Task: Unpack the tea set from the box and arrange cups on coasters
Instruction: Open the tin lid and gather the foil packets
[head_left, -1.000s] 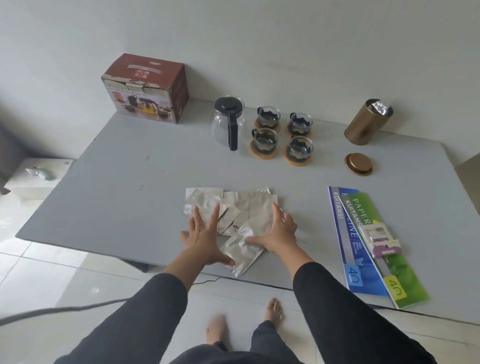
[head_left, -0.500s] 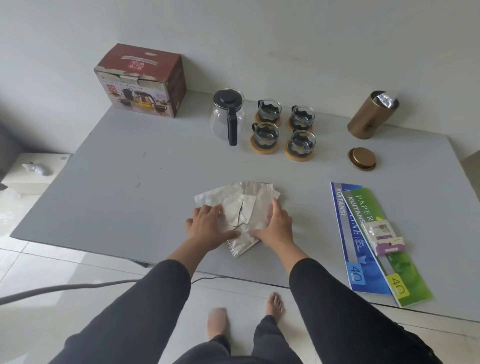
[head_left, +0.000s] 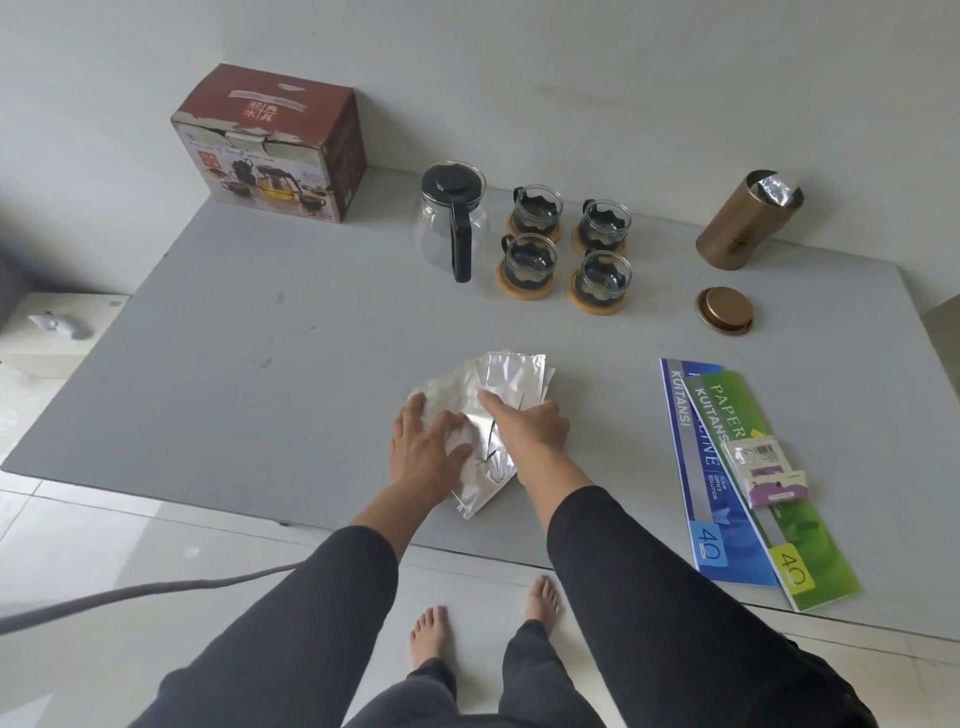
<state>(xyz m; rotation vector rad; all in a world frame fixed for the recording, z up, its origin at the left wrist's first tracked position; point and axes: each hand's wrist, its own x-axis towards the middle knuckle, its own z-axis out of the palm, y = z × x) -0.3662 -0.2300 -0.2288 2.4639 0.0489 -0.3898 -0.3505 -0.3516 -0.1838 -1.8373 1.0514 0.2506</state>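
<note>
The tea set's red-brown cardboard box (head_left: 270, 145) stands at the far left corner of the grey table (head_left: 260, 364), against the wall, well apart from both hands. To its right sits the clear glass teapot with a black lid and handle (head_left: 453, 218), and just beside that the four small glass cups with black holders (head_left: 569, 239), each on its own round cork coaster (head_left: 524, 280) — two rows of two, all upright, none near the fingers.

Nearer the table's front edge lies a loose heap of silver foil sachets (head_left: 498, 395). The left hand (head_left: 423, 447) rests palm-down on the heap's left side, fingers spread fairly wide and flat. The right hand (head_left: 527, 423) lies on the middle of the heap, fingers pointing left and held loosely together; whether it pinches a sachet I cannot tell. The two hands are just beside each other, thumbs nearly touching.

Further right, a gold cylindrical tin (head_left: 745, 223) stands open at the back with foil showing in its mouth, its round gold lid (head_left: 724, 310) lying on the table in front of it. At the right front lie blue and green receipt books (head_left: 737, 493) — a small clear packet with a purple label (head_left: 769, 470) on top.
</note>
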